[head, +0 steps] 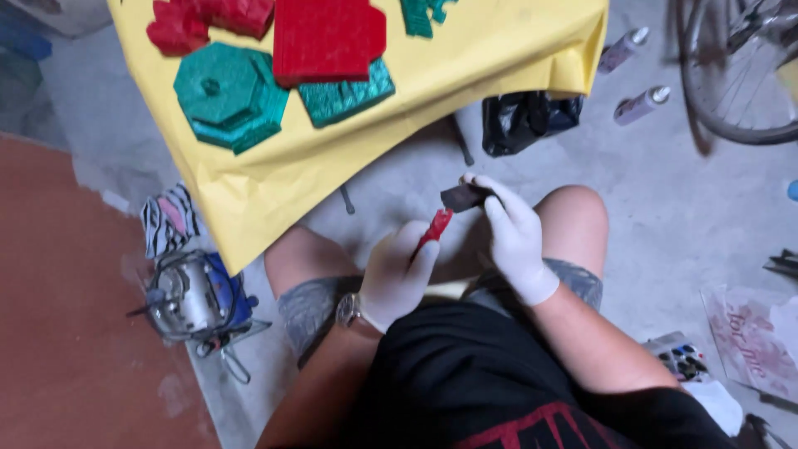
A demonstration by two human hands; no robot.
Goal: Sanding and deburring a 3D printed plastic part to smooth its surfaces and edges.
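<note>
Both my hands wear white gloves and meet above my knees. My left hand (397, 273) is closed around a small red painted piece (435, 226) that sticks up from the fist. My right hand (514, 237) pinches a dark, flat scrap (462, 197), perhaps sandpaper, against the top of that red piece. A watch sits on my left wrist. On the yellow sheet (465, 58) ahead lie painted shapes: a green octagon stack (229, 96), a red block (326, 37) and a green slab (347, 96).
A power tool with a blue body (195, 295) lies on the floor at the left beside a striped cloth (169, 220). A black bag (524, 120), two spray cans (640, 104), a bicycle wheel (740, 75) and a paint set (682, 359) lie on the concrete to the right.
</note>
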